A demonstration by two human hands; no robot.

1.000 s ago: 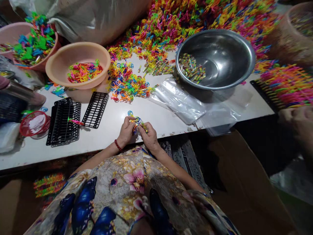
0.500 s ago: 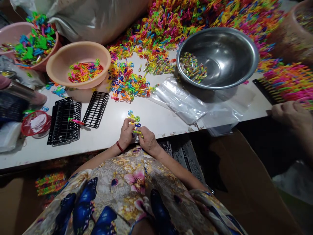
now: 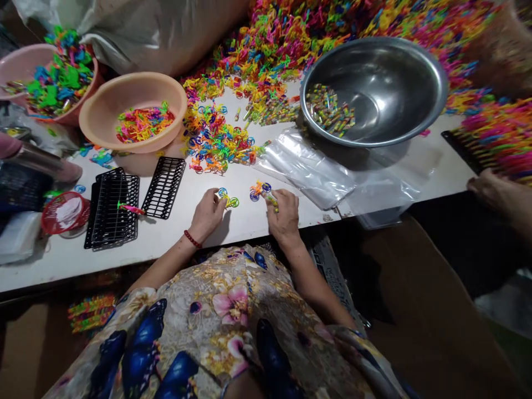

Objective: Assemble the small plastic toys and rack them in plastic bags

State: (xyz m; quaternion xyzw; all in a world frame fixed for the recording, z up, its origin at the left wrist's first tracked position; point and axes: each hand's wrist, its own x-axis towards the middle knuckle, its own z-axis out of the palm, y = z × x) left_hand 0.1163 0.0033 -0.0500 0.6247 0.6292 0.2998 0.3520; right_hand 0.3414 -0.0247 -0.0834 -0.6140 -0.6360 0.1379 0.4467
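Note:
My left hand [image 3: 209, 215], with a red bead bracelet on its wrist, pinches a small yellow plastic toy bicycle [image 3: 229, 199] with one blue and one green wheel. To the right and apart from it, my right hand [image 3: 285, 215] has its fingers closed on a short yellow-green patterned tube [image 3: 273, 203]. An orange toy bicycle [image 3: 260, 190] with blue wheels sits at those fingertips; whether it is joined to the tube I cannot tell. Beyond both hands lies a pile of small colourful toy bicycles [image 3: 220, 145] on the white table [image 3: 249, 227].
A peach basin [image 3: 89, 124] of plastic pieces and black plastic racks [image 3: 164, 188] stand left. Clear plastic bags [image 3: 310, 169] lie beside a steel bowl [image 3: 399, 138] holding small tubes. At far right, another person's hand [image 3: 490, 188] touches a loaded rack. A large heap [image 3: 291, 39] covers the back.
My hands were close together over the toys and have moved apart. The left keeps the yellow bicycle; the right has gone right with the tube, an orange bicycle now showing at its fingertips.

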